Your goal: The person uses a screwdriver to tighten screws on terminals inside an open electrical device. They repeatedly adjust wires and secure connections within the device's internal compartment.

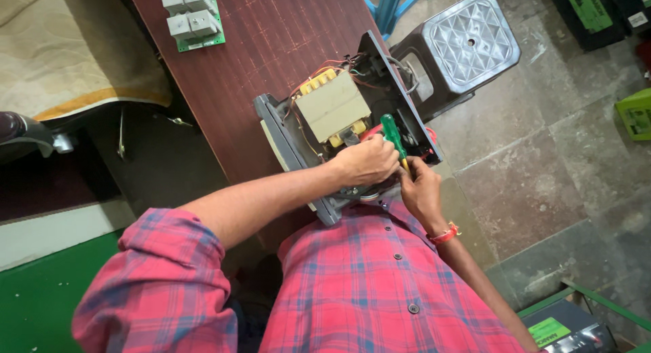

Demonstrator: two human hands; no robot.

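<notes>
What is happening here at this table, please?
A person in a red checked shirt works on an opened grey electrical unit lying on the dark brown wooden table. The left hand and the right hand both meet at a green-handled screwdriver, beside the beige block-shaped transformer. A green circuit board lies apart, further up the table.

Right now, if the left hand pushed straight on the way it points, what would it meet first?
The left hand points toward the right hand and the green-handled screwdriver; it would likely meet those first, though depth is unclear.
</notes>
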